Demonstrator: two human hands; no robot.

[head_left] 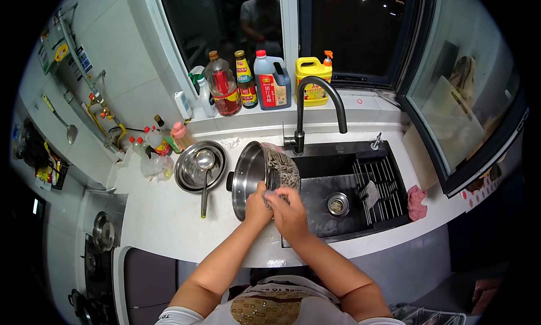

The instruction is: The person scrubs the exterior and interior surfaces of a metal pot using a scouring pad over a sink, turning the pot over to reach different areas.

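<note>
A stainless steel pot (246, 176) stands tilted on its side at the sink's left edge, its open mouth turned left. Brownish, mottled marks cover its outer wall. One black handle (230, 181) sticks out to the left; the other black handle (273, 178) is just above my hands. My left hand (258, 210) is closed on the near side of the pot. Close against it, my right hand (290, 213) has its fingers drawn together at the pot's wall. A small greyish bit shows at those fingertips, too small to name.
The black sink (315, 198) has a drain and a rack (377, 187); a dark faucet (324, 83) arches above. Left of the pot, a ladle (204, 173) rests in metal bowls (183, 167). Bottles (225, 85) line the sill. A pink cloth (417, 203) lies right, below an open window.
</note>
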